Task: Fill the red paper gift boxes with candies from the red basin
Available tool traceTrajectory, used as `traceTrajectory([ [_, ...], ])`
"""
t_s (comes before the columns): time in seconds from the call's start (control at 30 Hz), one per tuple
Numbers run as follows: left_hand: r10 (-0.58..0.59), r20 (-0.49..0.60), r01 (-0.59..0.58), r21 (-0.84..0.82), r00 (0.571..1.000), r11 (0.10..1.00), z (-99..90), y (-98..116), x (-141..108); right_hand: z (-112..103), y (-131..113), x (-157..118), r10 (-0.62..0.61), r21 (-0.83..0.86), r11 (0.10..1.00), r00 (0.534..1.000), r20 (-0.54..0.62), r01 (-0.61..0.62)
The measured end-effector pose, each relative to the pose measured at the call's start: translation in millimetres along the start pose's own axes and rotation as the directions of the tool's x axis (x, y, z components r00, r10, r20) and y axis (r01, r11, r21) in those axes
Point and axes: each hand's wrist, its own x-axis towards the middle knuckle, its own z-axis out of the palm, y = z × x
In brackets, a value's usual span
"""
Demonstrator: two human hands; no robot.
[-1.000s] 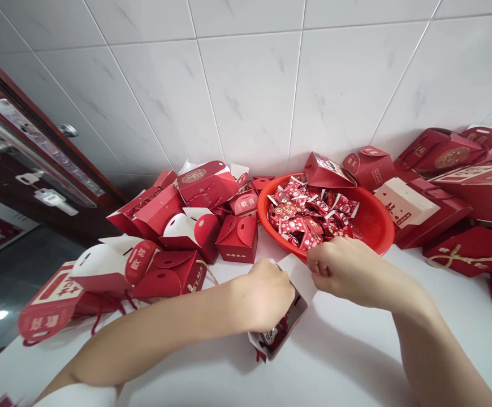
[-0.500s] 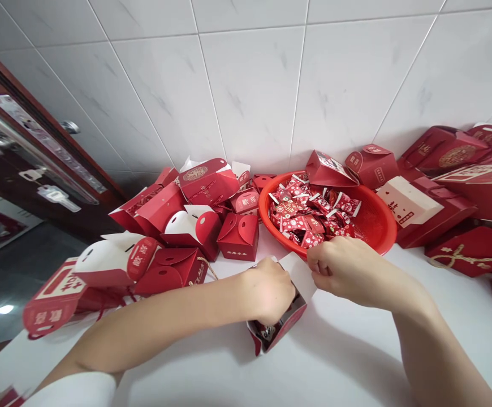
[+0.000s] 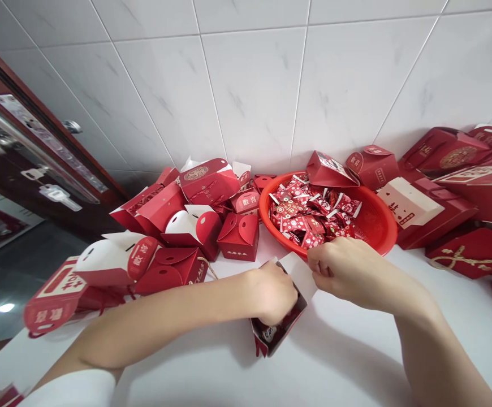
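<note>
An open red gift box (image 3: 289, 329) stands on the white table in front of me, its pale flap (image 3: 299, 274) raised at the back. Wrapped pieces show in its near end. My left hand (image 3: 273, 294) reaches down into this box, its fingers hidden inside. At the flap's right edge, my right hand (image 3: 335, 268) is closed, the curled fingers pinching the edge. Just behind the right hand sits a red plastic basket (image 3: 379, 217) holding many red wrapped candies (image 3: 299, 217).
Several red gift boxes (image 3: 237, 236) crowd the table's left side. More red boxes (image 3: 470, 249) are piled at the right and behind the basket. A tiled wall (image 3: 254, 90) rises at the back. A dark door (image 3: 29, 158) with keys in its lock is at far left.
My left hand has shifted slightly to the right inside the box, and the box has tilted a little with it. My right hand stays at the flap.
</note>
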Motion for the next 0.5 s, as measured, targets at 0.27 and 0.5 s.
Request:
traceTrajectory([
  [0.27, 0.052, 0.065, -0.059, 0.111, 0.997, 0.992, -37.8, -17.2, -25.3, -2.6, -0.5, -0.2, 0.002, -0.025, 1.000, 1.000, 0.003, -0.002],
  [0.5, 0.119, 0.239, -0.140, 0.073, 0.964, 0.987, -23.8, -6.7, -16.5, -1.6, -1.2, -1.5, -0.013, -0.015, 1.000, 1.000, 0.012, 0.013],
])
